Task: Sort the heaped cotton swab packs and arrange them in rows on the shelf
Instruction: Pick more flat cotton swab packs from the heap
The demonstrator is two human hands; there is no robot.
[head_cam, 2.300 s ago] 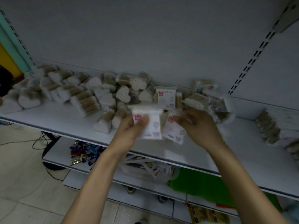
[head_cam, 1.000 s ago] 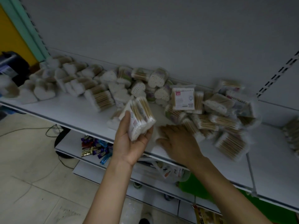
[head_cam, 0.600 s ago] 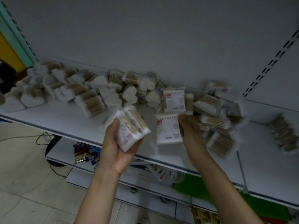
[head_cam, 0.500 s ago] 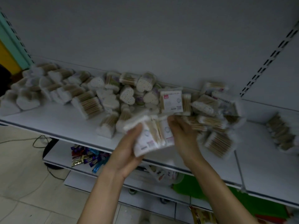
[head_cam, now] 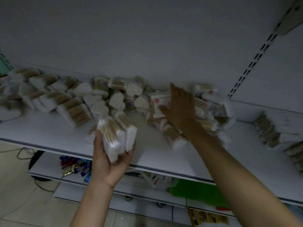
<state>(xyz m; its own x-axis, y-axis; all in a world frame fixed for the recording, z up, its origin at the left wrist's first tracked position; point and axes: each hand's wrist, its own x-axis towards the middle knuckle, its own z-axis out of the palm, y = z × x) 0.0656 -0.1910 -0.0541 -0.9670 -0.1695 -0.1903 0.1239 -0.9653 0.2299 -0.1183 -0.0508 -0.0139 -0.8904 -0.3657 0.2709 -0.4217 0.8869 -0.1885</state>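
My left hand (head_cam: 111, 163) holds a stack of flat cotton swab packs (head_cam: 117, 136) above the front edge of the white shelf (head_cam: 49, 133). My right hand (head_cam: 179, 107) reaches into the heap of swab packs (head_cam: 131, 95) at the back of the shelf. Its fingers are spread over an upright flat pack with a red label (head_cam: 158, 104), thumb at the pack's lower edge. Heart-shaped packs (head_cam: 116, 100) and rectangular ones (head_cam: 77, 110) lie mixed in the heap, stretching to the far left.
More swab packs (head_cam: 268, 133) lie at the right on the neighbouring shelf section. A slotted upright (head_cam: 252, 63) rises at the right. Lower shelves hold wrapped sweets (head_cam: 73, 167), a clear bag (head_cam: 157, 179) and a green item (head_cam: 196, 189). A cable (head_cam: 21, 153) lies on the tiled floor.
My right hand added a flat pack to the stack in my left hand, then let go and reached back into the heap onto the upright red-labelled pack. My left hand dropped slightly with the stack.
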